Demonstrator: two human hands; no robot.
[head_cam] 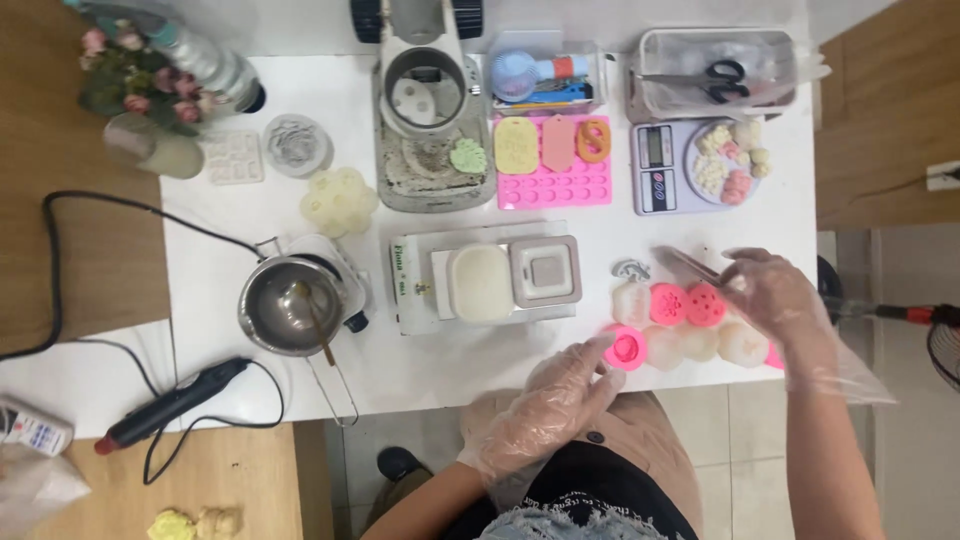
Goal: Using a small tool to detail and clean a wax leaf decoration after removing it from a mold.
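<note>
Both hands, left (545, 410) and right (775, 295), wear thin, clear, crinkled plastic gloves with a faint sheen. The right one holds a knife (690, 265) with a shiny metal blade. The flower-shaped soaps (690, 325) by them look waxy and matt, some pink, some milky white. The worktop (250, 215) is smooth, white and slightly glossy, flanked by matt wood (60, 150). The pot (292, 305) is polished metal, dulled inside. The pink mould (555, 185) looks like soft matt silicone. The scale (655, 170) has a grey plastic body.
</note>
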